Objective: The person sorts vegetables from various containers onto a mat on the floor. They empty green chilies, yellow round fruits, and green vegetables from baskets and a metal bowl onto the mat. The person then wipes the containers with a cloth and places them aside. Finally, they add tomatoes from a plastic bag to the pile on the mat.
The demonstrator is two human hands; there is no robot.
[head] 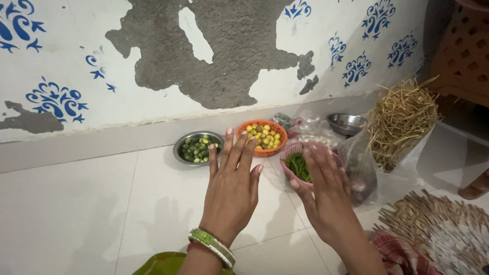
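- Landmark: the round orange plastic mesh basket of yellow fruits (pixel 262 137), standing on the white tiled floor (pixel 76 209) close to the wall. All positions below refer to it.
- Left of the orange basket, just beside it: a round steel bowl of small green fruits (pixel 197 147).
- Below and left of the orange basket: the left hand (pixel 232 188), held flat above the floor, palm down, fingers straight and slightly spread. It grips nothing. Its fingertips (pixel 243 135) overlap the basket's left rim in this view; contact cannot be confirmed.
- On the left wrist: green and silver bangles (pixel 213 247).
- Below and right of the orange basket, just beside it: a round pink plastic mesh basket holding long green chillies (pixel 298 165).
- Over the pink basket's right half: the right hand (pixel 326 191), open, palm down, fingers extended together. It grips nothing; whether it touches the rim cannot be told.
- Right of the orange basket: a clear plastic bag with pale contents (pixel 316 136).
- Further right, near the wall: an empty round steel bowl (pixel 346 123).
- Well right of the orange basket: a bundle of dry yellow straw in a clear bag (pixel 400 122).
- Far below and right: a woven straw mat (pixel 438 229).
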